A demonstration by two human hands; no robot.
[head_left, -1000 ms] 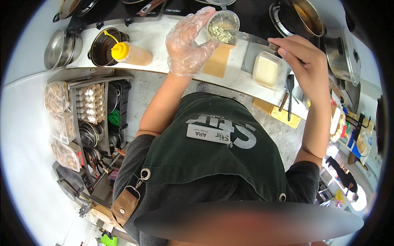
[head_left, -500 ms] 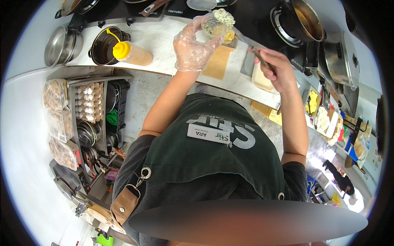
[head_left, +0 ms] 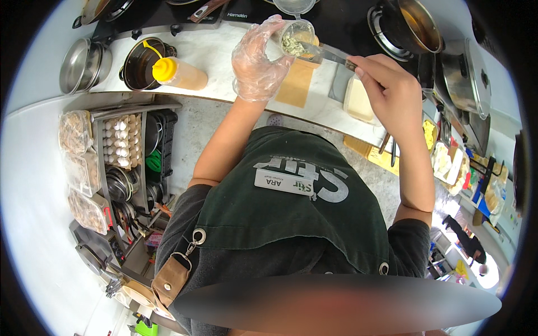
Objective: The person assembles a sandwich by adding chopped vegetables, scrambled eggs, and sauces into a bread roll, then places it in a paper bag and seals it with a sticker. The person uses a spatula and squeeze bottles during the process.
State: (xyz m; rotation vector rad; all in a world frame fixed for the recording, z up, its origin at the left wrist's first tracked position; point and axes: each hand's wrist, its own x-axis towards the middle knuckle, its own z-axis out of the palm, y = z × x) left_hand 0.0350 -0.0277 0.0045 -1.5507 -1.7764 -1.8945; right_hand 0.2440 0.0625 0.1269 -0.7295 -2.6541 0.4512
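My left hand (head_left: 256,59), in a clear plastic glove, is closed around a small clear plastic cup (head_left: 302,27) above the far edge of the counter. The cup is tilted, and a pale mix with green flecks (head_left: 292,46) lies inside it. A clear round lid (head_left: 295,4) hangs at its far side. My bare right hand (head_left: 392,92) grips a flat-bladed knife (head_left: 333,54) by its dark handle. Its blade points left into the cup's mouth, though the tip is hard to make out. Beneath the cup is a brown paper food tray (head_left: 294,87), its far end partly hidden.
A yellow-capped squeeze bottle (head_left: 179,74) lies beside a dark pot (head_left: 140,66) on the left. A pale rectangular container (head_left: 358,101) sits below my right hand. Stove burners with a pan (head_left: 414,25) line the back. Egg trays (head_left: 120,140) fill a lower shelf.
My right hand has turned and brought the knife left to the cup. The cup has tipped toward it, and its mix now shows inside the cup instead of heaped at the far side.
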